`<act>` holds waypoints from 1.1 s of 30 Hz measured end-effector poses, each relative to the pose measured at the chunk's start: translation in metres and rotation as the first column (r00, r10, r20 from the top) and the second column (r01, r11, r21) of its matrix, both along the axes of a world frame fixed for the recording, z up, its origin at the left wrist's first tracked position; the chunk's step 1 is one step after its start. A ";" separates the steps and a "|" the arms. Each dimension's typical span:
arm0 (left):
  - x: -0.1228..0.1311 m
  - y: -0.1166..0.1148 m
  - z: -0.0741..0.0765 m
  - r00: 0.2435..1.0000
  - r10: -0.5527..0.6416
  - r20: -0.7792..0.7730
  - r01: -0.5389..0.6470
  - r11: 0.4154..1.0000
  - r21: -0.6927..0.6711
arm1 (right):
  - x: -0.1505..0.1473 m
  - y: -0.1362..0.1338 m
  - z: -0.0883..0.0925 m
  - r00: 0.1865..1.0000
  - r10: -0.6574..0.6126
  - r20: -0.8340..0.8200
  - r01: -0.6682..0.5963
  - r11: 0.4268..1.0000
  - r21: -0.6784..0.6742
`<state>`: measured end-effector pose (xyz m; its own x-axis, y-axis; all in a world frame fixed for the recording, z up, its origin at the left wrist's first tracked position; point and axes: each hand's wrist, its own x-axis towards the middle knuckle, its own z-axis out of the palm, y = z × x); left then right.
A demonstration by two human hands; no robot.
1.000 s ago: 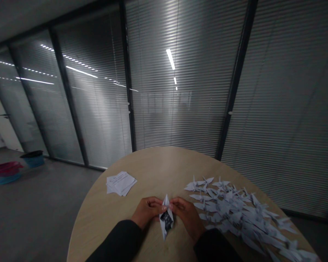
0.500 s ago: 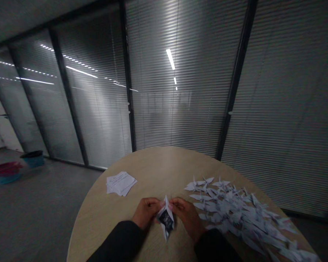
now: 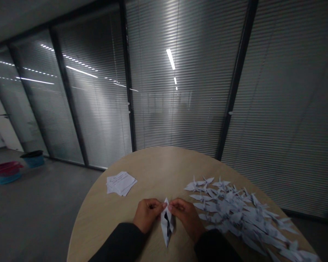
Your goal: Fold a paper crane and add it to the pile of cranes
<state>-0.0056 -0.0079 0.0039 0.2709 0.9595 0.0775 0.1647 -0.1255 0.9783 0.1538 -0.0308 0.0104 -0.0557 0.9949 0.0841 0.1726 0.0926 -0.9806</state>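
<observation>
- Folded paper [image 3: 164, 229], white, narrow and pointed at both ends, sits upright in the view between the two hands, over the near-middle part of the worktop [image 3: 164, 169]; whether its lower point touches the surface, I cannot tell.
- Left hand [image 3: 147, 215] comes in from the lower left, back of the hand upward, fingers curled, with thumb and forefinger pinching the paper near its far tip.
- Right hand [image 3: 187, 218] mirrors it from the lower right, wrist angled inward, thumb and curled forefinger pinching the opposite edge at about the same height.
- Both sets of fingertips are close together at the far end, just short of the tip, which pokes out beyond them; the near end hangs free of the fingers.
- Dark sleeves reach the wrists, the left one [image 3: 120, 242] and the right one [image 3: 215, 245], slanting in towards each other.
- Between the paper's two long flaps runs a dark slit; whether that is print or shadow cannot be told.
- Loose sheets [image 3: 121, 183] lie in an uneven stack beyond the left hand, well apart from it; lines of dark print cross the top one, too small to read.
- White folded cranes [image 3: 235, 209] crowd the right side of the worktop, overlapping, the nearest ones just beside the right hand.
- Past the worktop's curved edge stands a glass partition with blinds [image 3: 177, 123].
</observation>
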 end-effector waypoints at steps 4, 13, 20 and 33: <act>0.001 -0.001 0.003 0.997 -0.019 0.072 0.024 0.997 -0.076 | 0.000 0.000 0.002 1.000 -0.017 0.010 0.017 1.000 -0.011; 0.003 -0.006 0.015 0.992 -0.052 0.113 0.074 0.978 -0.195 | 0.002 0.003 -0.004 0.994 0.010 0.109 -0.017 0.998 0.059; 0.003 -0.009 0.012 0.986 -0.138 0.089 0.154 0.962 -0.225 | -0.001 0.000 0.000 0.998 0.029 0.052 -0.033 0.996 0.081; 0.005 -0.015 0.018 0.970 -0.217 0.110 0.237 0.941 -0.240 | 0.001 -0.004 0.003 0.992 -0.042 0.120 0.031 0.995 0.091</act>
